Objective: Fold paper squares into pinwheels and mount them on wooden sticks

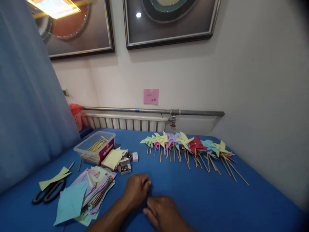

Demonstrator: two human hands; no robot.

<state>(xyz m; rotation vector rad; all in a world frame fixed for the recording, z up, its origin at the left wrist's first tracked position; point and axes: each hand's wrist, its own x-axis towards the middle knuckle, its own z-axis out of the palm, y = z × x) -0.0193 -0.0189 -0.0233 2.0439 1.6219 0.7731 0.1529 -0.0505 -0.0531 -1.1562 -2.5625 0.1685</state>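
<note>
My left hand [137,189] rests on the blue surface, its fingers curled into a loose fist, and nothing shows in it. Just nearer and to the right lies my right hand [165,211], also closed, its knuckles up and no object visible. Closest to the left hand are a small open box of metal pins [125,169] and a stack of coloured paper sheets [98,190]. Beyond the hands, a row of finished paper pinwheels [172,138] on wooden sticks lies along the far right side.
A clear plastic box [82,151] holds wooden sticks. Black-handled scissors [48,193] lie at the left, partly under a yellow paper piece [55,178]. A small white box [135,157] stands by the pins. A curtain [31,96] hangs left; a pipe [154,111] runs along the wall.
</note>
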